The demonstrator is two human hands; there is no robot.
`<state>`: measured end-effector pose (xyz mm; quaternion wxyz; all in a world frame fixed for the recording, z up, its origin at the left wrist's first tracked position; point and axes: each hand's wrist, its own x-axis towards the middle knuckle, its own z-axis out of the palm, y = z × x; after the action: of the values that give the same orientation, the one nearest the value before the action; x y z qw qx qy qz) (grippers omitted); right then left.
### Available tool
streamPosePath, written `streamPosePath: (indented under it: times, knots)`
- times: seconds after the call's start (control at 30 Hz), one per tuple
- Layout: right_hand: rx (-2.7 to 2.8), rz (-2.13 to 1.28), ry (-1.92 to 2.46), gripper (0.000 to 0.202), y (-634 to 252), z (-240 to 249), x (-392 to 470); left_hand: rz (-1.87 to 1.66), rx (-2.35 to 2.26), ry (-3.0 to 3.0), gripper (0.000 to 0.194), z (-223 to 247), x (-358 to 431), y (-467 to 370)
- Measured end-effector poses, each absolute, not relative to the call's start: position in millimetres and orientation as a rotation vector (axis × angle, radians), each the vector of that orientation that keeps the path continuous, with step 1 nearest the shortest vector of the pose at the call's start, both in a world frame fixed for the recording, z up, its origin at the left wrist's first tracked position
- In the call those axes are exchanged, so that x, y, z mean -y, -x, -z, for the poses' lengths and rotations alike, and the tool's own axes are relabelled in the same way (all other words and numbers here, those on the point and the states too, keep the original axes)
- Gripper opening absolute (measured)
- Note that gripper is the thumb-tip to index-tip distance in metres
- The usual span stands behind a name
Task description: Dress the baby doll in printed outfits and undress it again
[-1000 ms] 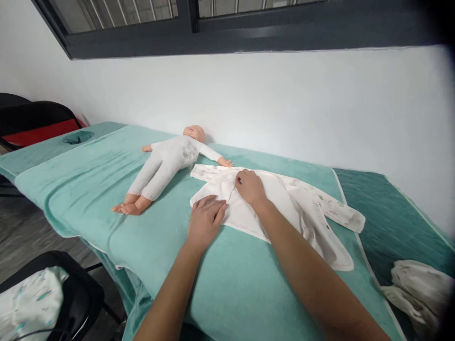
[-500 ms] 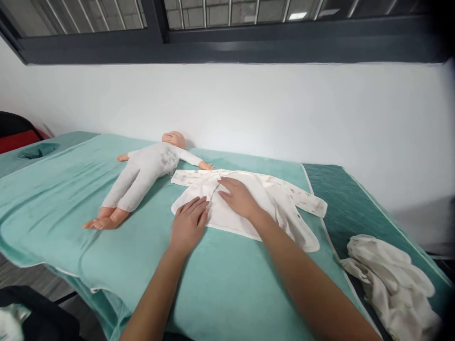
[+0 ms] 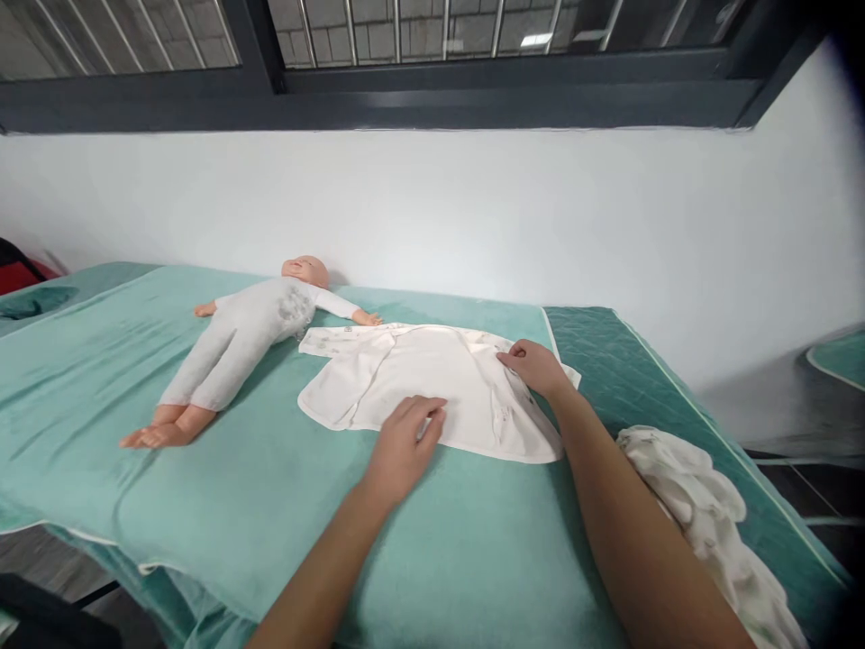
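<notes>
We have our two hands apart over a small white shirt (image 3: pixel 419 361), which lies spread out on a green sheet (image 3: pixel 284 523) covering the bed. Our left hand (image 3: pixel 405 446) is over the shirt's near edge, palm down, its fingers loosely bent and a gap between thumb and forefinger; we cannot tell whether the fingertips touch the cloth. Our right hand (image 3: pixel 535 368), farther away and to the right, is at the shirt's right side, fingers curled and thumb close to them, and we cannot tell whether it pinches any fabric. The shirt's printed left-lying sleeve (image 3: pixel 338 340) stretches out beyond our left hand, away to its left. Past that sleeve, a baby doll (image 3: pixel 250 329) in white lies on its back, one hand just beside the sleeve. To the right of our right hand, beside the forearm, a crumpled white cloth (image 3: pixel 703 505) lies in a heap.
</notes>
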<state>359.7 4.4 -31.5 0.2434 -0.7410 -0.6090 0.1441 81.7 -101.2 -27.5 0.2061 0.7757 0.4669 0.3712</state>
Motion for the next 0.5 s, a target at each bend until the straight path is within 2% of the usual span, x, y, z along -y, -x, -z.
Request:
streamPosePath:
  times: [0.17, 0.27, 0.33, 0.4, 0.5]
  knots:
    - [1.519, -0.260, 2.114, 0.025, -372, 24, 1, -0.778, -1.365, -2.036, 0.039, 20, 92, -161]
    - [1.463, -0.182, 2.280, 0.036, -391, 21, 7, -0.694, -1.494, -2.085, 0.042, 20, 79, -190]
    - [1.458, -0.234, 2.383, 0.038, -401, 21, 9, -0.684, -1.553, -2.115, 0.038, 22, 72, -199]
    - [1.460, -0.311, 2.402, 0.031, -407, 22, 8, -0.725, -1.540, -2.144, 0.032, 27, 69, -200]
    - [1.417, -0.240, 2.370, 0.029, -409, 24, 4, -0.831, -1.461, -2.093, 0.030, 32, 68, -195]
